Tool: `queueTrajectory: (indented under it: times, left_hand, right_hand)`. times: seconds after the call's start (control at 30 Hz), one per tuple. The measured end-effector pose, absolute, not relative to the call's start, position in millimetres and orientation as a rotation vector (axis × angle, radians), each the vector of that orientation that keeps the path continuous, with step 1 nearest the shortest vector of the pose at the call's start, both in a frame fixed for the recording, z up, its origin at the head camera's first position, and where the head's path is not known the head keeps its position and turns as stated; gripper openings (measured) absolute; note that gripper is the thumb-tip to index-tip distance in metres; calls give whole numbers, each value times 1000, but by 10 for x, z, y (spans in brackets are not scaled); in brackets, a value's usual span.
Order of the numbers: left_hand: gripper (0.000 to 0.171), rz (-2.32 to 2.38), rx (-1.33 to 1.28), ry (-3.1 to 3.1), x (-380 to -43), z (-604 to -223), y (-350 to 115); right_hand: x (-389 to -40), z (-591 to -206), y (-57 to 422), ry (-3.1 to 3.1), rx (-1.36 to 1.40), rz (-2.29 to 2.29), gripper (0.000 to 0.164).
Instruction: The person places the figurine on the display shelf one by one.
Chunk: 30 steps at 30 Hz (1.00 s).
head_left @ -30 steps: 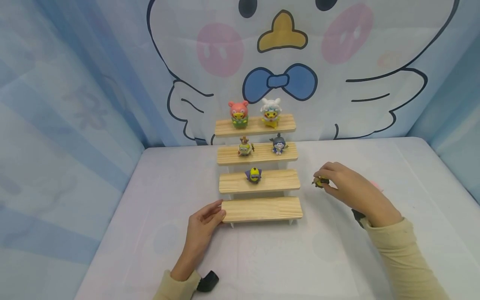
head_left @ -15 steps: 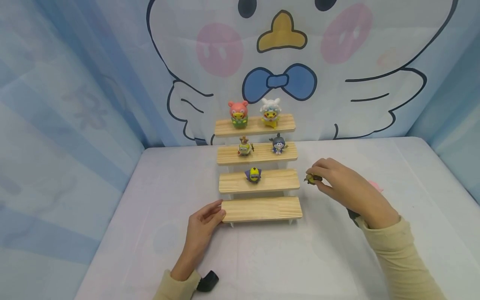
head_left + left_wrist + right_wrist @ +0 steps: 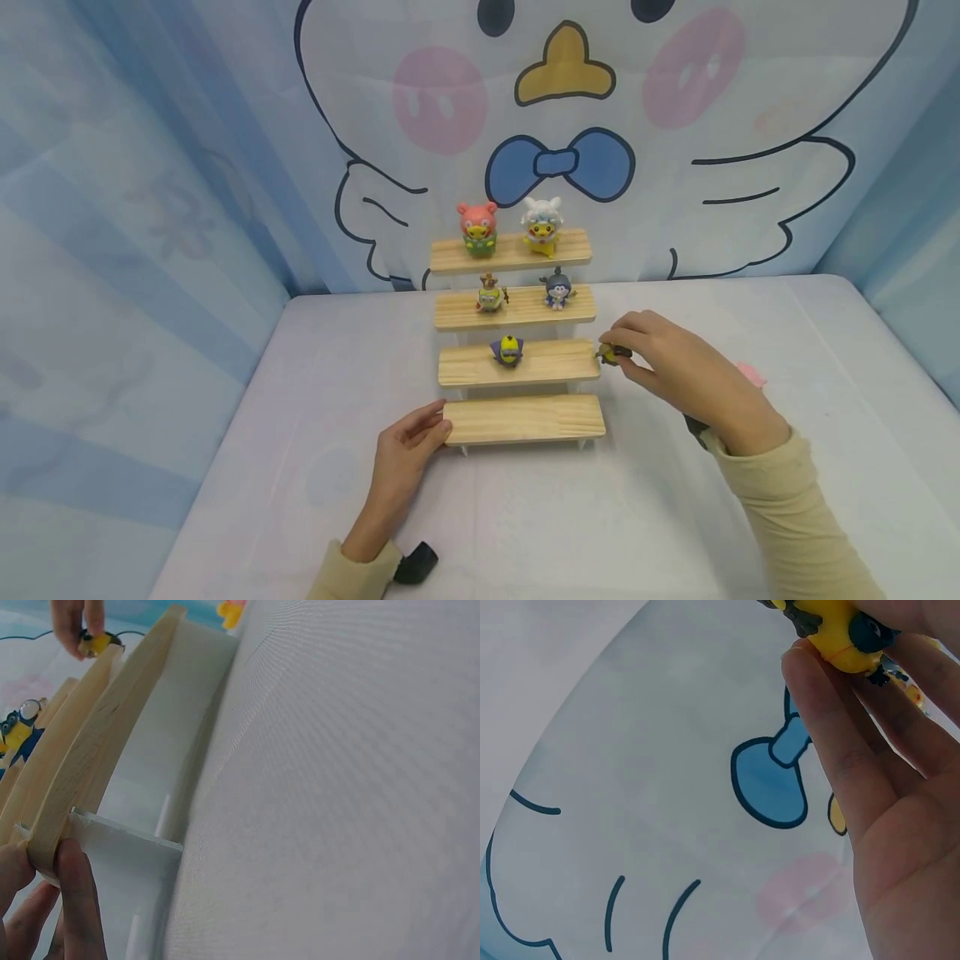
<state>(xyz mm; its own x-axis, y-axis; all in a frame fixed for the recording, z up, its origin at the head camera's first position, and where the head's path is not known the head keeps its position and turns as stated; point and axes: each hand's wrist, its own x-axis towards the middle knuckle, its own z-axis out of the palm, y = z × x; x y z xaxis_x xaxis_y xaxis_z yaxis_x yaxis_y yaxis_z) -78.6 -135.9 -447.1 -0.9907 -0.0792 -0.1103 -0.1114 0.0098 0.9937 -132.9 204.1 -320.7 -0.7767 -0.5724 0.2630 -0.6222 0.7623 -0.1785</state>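
Observation:
My left hand pinches the left end of the lowest board on a four-step wooden display stand; the left wrist view shows thumb and fingers on either side of the board's end. A small yellow-and-dark figurine is between the thumb and fingertips of my right hand, right by the right end of the second board from the bottom. Up close in the right wrist view, the figurine is partly covered by the thumb. On that same board stands a yellow figurine with a purple cape.
The top board carries a pink-hooded figurine and a white-hooded one. Below them stand a figurine with a brown hat and a grey-capped one. Something pink lies behind my right wrist. A printed cloth backdrop rises behind.
My right hand has moved left with the figurine, from out over the table to the stand's right side. My left hand and the figurines on the stand have stayed put.

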Motion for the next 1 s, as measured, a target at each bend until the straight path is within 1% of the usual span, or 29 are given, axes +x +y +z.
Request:
queueTrajectory:
  times: [1.0]
  left_hand:
    - [40,2242,-195,2171,-801,-4474,-1352]
  right_hand:
    - [-1427,-3228,1784,-2697,1012,444,23]
